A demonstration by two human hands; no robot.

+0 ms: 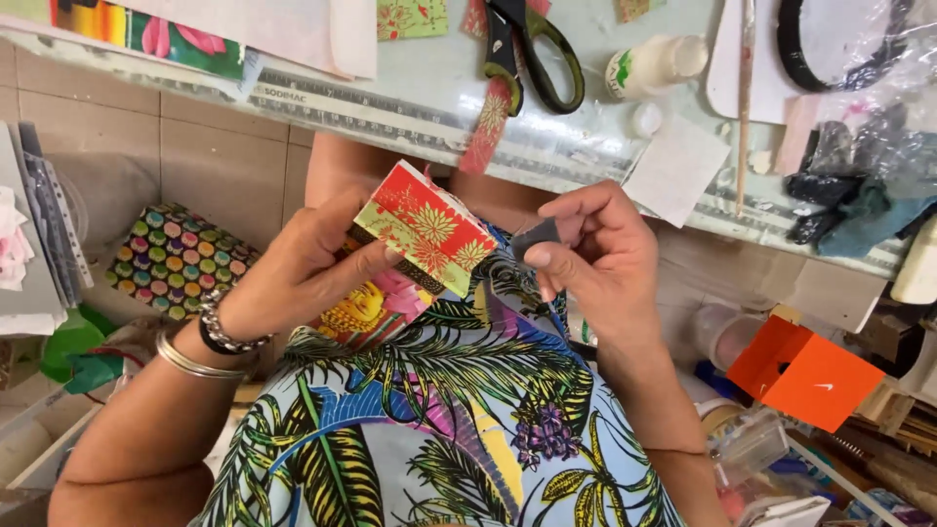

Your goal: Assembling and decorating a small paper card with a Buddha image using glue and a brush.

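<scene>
Head view, looking down over the lap and the counter (410, 107) edge.

Left hand (293, 268): grip clenched around a small paper-covered box (429, 226), red and green with flower prints. The box is held tilted above the lap, at about 9 o'clock from the right hand. Bangles and a beaded bracelet (220, 337) are seen on the left wrist.

Right hand (595, 259): grip pinched on a small dark grey piece (535, 236), thumb and forefinger closed on it. The piece is held just beside the box's right edge; contact between the two cannot be told.

A leaf-print garment (439, 429) fills the frame below both hands.

On the counter, at 12 o'clock from the hands:
- scissors (532, 49) with dark and green handles, lying flat
- red patterned paper strip (488, 122), partly under the scissors, hanging over the counter edge
- ruler (342, 102) laid along the counter edge
- small white glue bottle (654, 63) on its side, at 3 o'clock from the scissors
- thin wooden stick (746, 98), at 3 o'clock from the bottle
- white paper square (675, 168), near the counter edge, at 1 o'clock from the right hand
- dark cloth scraps (849, 200) at the far right

Below the counter: orange box (805, 376) at 4 o'clock from the right hand; dotted multicolour pouch (176, 259) at 9 o'clock from the left hand, on the tiled floor.
</scene>
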